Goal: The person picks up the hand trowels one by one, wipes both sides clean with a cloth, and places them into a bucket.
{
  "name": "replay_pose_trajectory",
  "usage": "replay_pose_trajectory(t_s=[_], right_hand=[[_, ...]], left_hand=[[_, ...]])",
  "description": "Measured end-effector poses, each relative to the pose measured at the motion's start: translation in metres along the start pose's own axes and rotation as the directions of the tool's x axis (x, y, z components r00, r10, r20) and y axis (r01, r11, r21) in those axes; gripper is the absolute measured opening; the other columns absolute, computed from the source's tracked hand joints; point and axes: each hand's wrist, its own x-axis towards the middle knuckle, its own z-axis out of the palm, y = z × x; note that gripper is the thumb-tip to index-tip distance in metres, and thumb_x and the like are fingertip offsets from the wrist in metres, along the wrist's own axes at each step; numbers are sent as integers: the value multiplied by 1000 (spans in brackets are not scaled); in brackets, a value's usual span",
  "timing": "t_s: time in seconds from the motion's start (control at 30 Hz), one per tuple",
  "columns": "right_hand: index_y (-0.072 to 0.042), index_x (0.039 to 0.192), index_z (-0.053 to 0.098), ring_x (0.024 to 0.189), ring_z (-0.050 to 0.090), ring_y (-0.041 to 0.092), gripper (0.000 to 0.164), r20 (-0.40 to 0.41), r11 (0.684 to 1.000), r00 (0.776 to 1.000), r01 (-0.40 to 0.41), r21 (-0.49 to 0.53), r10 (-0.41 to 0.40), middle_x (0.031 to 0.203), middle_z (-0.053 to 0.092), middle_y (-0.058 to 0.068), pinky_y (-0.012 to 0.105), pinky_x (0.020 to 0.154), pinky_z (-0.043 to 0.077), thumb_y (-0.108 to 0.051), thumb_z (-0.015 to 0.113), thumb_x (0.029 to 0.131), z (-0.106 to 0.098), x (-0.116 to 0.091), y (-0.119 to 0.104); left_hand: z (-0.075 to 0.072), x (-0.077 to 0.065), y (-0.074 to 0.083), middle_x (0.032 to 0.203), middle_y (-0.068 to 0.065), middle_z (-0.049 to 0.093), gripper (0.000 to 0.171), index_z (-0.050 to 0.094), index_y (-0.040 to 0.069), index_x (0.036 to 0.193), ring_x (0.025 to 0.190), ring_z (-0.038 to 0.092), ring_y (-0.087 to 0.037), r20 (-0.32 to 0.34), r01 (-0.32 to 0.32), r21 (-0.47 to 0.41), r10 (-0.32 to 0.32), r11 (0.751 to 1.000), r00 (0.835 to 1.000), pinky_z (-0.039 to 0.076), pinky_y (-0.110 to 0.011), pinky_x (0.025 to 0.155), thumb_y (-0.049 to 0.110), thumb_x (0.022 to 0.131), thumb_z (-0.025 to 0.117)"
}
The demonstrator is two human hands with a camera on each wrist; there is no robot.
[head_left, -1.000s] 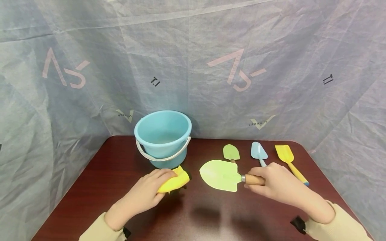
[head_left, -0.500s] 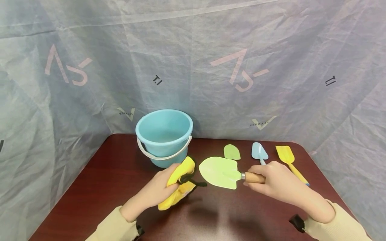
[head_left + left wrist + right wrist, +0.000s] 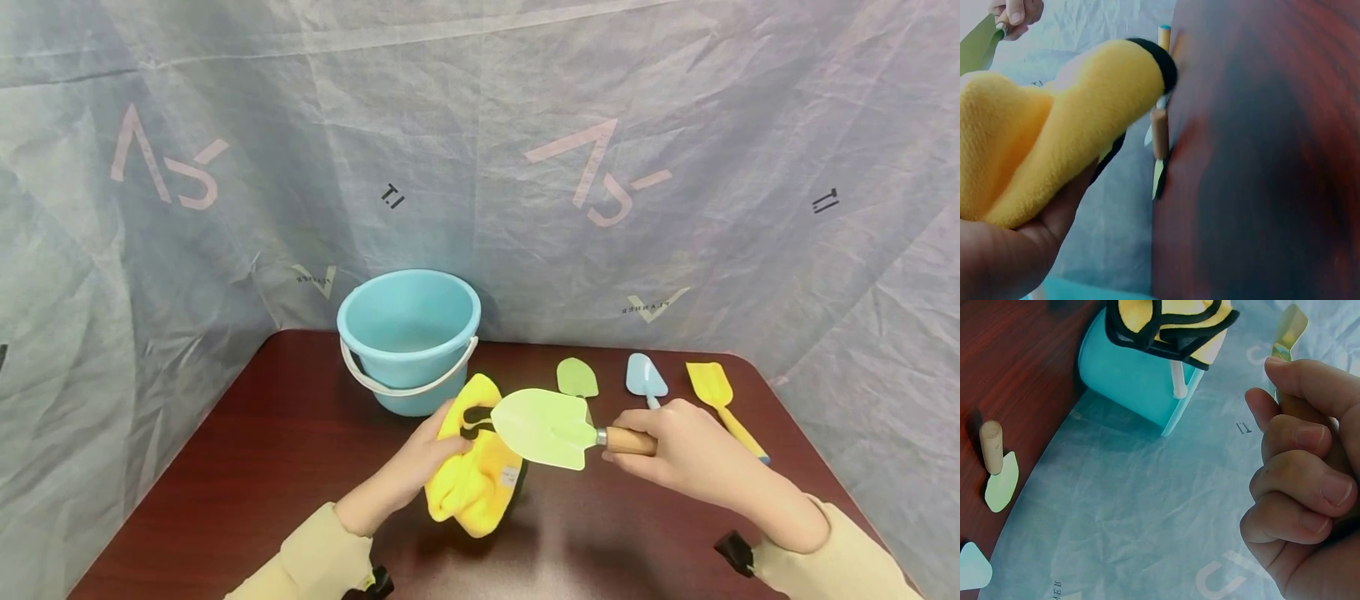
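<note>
My left hand [image 3: 423, 458] grips a folded yellow cloth [image 3: 476, 487] with black edging and a small white label. In the left wrist view the fuzzy cloth [image 3: 1079, 125] bulges over the hand. My right hand [image 3: 690, 450] grips the wooden handle of a light green trowel [image 3: 543, 427], fingers curled round it, with the blade toward the left. In the head view the blade's tip overlaps the cloth; whether they touch I cannot tell. Both things are held above the dark red table [image 3: 300, 467]. The right wrist view shows the curled fingers [image 3: 1300, 487] closely.
A light blue bucket [image 3: 408, 387] with a white handle stands at the back left of the table. To its right lie a smaller green trowel [image 3: 576, 377], a pale blue scoop [image 3: 645, 375] and a yellow shovel [image 3: 708, 383]. A grey printed sheet [image 3: 480, 167] hangs behind.
My left hand has moved right toward the trowel, and the cloth has turned and unfolded somewhat, showing its black edging and label. My right hand has barely moved.
</note>
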Motion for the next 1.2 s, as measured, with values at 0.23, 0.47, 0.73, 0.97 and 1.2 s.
replay_pose_trajectory(t_s=[0.23,0.47,0.73,0.97,1.2], right_hand=[[-31,61,36,46,14,-12,38,-3,1000,1000,9,10,-9,54,13,-23,6,39,16,-29,74,66,3,1,2],[-30,61,36,44,16,-11,38,77,998,996,-50,40,47,53,14,-22,10,40,21,-29,73,68,6,0,0],[-29,61,36,44,16,-10,37,107,995,992,-72,66,65,53,16,-21,11,40,23,-30,73,68,13,-1,0],[-31,63,39,45,20,-9,34,118,994,991,-77,71,68,52,18,-22,12,41,26,-26,73,67,14,0,-1],[-29,60,37,47,16,-9,35,89,996,995,-45,72,38,55,15,-22,11,41,23,-20,70,67,17,0,0]], left_hand=[[13,11,-13,113,-12,54,49,31,14,131,98,58,-20,118,73,-215,-48,974,992,49,-31,80,11,85,47],[30,19,-13,107,-9,52,40,33,10,124,95,56,-15,221,100,-416,-6,904,975,48,-27,79,10,85,42],[42,19,-3,92,2,56,17,44,13,104,82,57,-5,319,145,-557,50,818,946,47,-19,74,21,93,34],[48,17,4,84,6,57,30,52,13,88,76,57,-2,407,291,-563,-47,774,912,47,-16,72,24,92,25],[52,15,10,86,3,61,34,54,11,92,79,60,-3,415,333,-595,-75,731,907,48,-17,73,25,90,23]])
